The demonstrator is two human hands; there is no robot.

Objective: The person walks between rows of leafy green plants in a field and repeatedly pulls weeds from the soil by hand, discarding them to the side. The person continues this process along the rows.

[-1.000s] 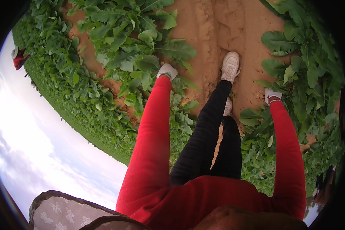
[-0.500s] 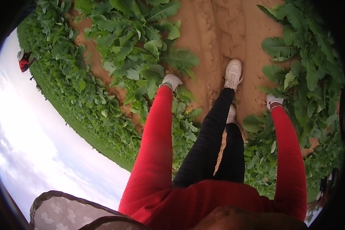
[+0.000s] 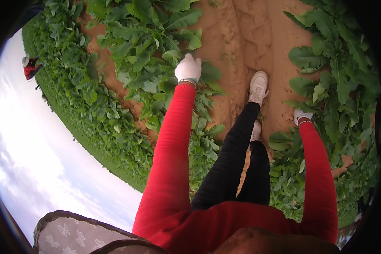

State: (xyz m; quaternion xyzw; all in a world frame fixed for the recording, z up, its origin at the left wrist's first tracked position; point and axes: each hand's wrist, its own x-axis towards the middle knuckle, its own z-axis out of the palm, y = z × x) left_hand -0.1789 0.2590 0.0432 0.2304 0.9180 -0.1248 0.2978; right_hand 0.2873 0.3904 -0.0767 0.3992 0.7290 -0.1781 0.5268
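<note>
My left hand, in a white glove with a band at the wrist, is raised over the left row of leafy green plants. Its fingers are curled into a closed shape, and whatever they may hold is hidden beneath the glove. On the other side, my right hand, also white-gloved, reaches in at the edge of the right row of plants. Leaves are close around that hand, and its fingers are tucked out of sight. The plants have broad, lobed leaves.
A strip of reddish-brown soil with tracks runs between the rows. My pale shoe stands on it, the other shoe behind. Far off at the left, a person in red bends over the crop.
My left hand has come up out of the leaves and moved forward, now showing more of its glove. My right hand has stayed near the same spot, slightly lower in the picture.
</note>
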